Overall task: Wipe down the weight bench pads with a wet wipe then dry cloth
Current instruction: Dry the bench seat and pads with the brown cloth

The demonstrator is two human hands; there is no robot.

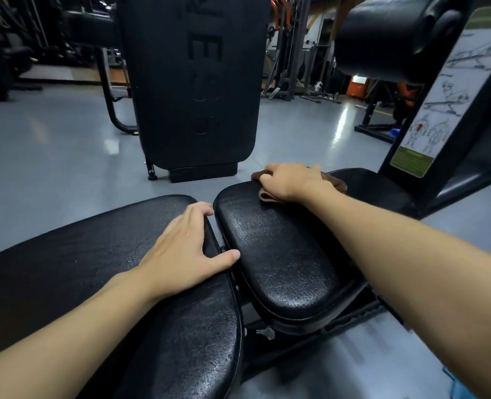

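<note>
Two black bench pads lie below me: a long back pad [74,254] on the left and a smaller seat pad [281,254] on the right, with a narrow gap between them. My left hand [183,249] rests flat on the end of the back pad, its thumb reaching across the gap to the seat pad. My right hand [290,182] grips a brown cloth [336,182] and presses it on the far end of the seat pad. Most of the cloth is hidden under the hand. No wet wipe is in view.
A tall black upright pad [195,82] stands on the grey floor straight ahead. At the right, a black roller pad [396,36] sits on a post that carries an exercise chart [445,99]. Other gym machines fill the background.
</note>
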